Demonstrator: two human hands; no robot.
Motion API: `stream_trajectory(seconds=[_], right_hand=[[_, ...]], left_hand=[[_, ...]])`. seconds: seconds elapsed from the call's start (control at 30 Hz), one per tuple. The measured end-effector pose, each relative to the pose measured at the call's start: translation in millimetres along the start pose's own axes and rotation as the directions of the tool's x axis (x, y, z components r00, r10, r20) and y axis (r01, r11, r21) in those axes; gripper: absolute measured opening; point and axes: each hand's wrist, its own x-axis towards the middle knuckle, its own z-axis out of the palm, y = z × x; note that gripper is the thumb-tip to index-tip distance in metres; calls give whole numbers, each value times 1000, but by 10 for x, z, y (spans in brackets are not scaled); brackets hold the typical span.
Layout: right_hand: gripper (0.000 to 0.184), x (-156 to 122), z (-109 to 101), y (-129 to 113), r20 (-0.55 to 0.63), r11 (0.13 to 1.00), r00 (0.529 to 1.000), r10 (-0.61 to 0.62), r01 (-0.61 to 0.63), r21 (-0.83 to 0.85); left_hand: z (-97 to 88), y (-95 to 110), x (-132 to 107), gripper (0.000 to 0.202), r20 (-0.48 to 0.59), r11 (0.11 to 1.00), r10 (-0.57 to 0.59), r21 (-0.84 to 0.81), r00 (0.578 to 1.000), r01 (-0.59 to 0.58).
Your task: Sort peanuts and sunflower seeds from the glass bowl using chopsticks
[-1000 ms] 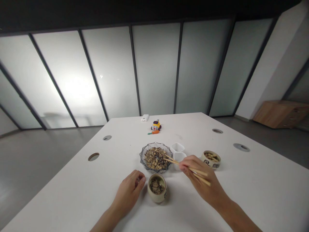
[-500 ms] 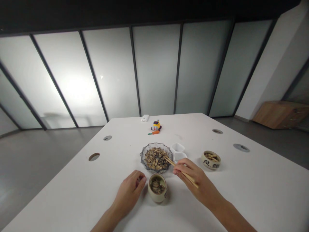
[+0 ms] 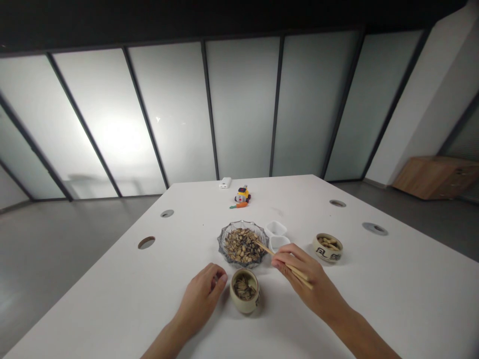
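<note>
In the head view my right hand [image 3: 299, 271] grips a pair of wooden chopsticks [image 3: 269, 251]. Their tips reach into the sunflower seeds [image 3: 241, 245] at the right side of a scalloped glass bowl [image 3: 224, 253]. I cannot make out whether a seed is caught between the tips. Directly in front of that bowl stands a small cream ceramic cup [image 3: 243, 305] with dark markings, holding some seeds. Just left of the cup, my left hand [image 3: 202, 291] rests on the table, fingers loosely curled with nothing visible in them.
Two small white dishes [image 3: 276, 228] sit against the glass bowl's right side. Farther right is a cream bowl [image 3: 328, 254] of what look like peanuts. A yellow toy vehicle [image 3: 243, 195], an orange carrot-shaped piece [image 3: 241, 205] and a white device [image 3: 225, 183] lie farther back. The white table [image 3: 179, 229] has several round holes.
My right hand has shifted slightly right and the chopsticks have drawn closer together, their tips still among the seeds. My left hand stays in place.
</note>
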Motion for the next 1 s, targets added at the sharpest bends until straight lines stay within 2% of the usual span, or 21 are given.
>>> stream_trajectory(seconds=[0.17, 0.3, 0.6, 0.87, 1.0], right_hand=[[20, -8, -1, -14, 60, 998, 997, 50, -52, 32], [21, -8, 6, -27, 86, 998, 995, 46, -49, 27], [20, -25, 36, 0, 57, 1000, 998, 7, -6, -22], [20, -16, 11, -3, 14, 1000, 1000, 15, -15, -8], [19, -9, 3, -31, 46, 1000, 999, 7, -7, -3]], left_hand=[[-15, 19, -7, 29, 3, 1000, 0, -8, 1000, 0], [-20, 32, -5, 28, 9, 1000, -6, -2, 1000, 6], [-15, 31, -3, 29, 16, 1000, -3, 10, 1000, 3], [-16, 17, -8, 28, 25, 1000, -4, 5, 1000, 4], [-9, 15, -6, 27, 24, 1000, -7, 5, 1000, 7]])
